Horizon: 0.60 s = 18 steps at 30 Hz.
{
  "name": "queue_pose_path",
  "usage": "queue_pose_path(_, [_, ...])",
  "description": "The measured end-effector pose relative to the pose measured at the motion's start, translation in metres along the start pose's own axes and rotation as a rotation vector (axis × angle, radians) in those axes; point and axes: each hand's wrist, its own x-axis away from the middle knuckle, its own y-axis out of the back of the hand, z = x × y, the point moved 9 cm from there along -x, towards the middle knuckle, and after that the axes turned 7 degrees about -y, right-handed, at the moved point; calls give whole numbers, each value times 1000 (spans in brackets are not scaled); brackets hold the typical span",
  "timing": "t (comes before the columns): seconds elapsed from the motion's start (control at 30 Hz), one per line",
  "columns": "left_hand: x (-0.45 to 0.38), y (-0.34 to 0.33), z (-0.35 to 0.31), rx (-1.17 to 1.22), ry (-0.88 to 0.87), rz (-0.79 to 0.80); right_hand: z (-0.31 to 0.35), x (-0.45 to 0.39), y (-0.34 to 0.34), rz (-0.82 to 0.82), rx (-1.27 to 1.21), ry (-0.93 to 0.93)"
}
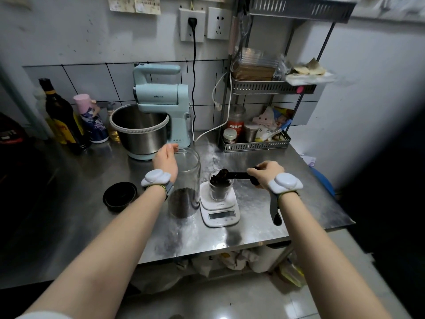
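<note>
A tall glass jar with dark coffee beans at its bottom stands on the steel counter. My left hand grips the jar's rim from the left. To its right a small glass cup holding beans sits on a white kitchen scale. My right hand holds the handle of a black scoop, whose bowl is tilted over the cup with beans at its edge.
The jar's black lid lies left of the jar. A pale blue stand mixer with a steel bowl stands behind. Bottles line the back left. A wire rack with jars stands back right. The counter's right edge is near my right wrist.
</note>
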Motion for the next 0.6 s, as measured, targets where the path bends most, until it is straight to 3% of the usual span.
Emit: queue_pose_path(0.6, [-1,-2,6,37,5,-15,49,11,-23,44,464,300])
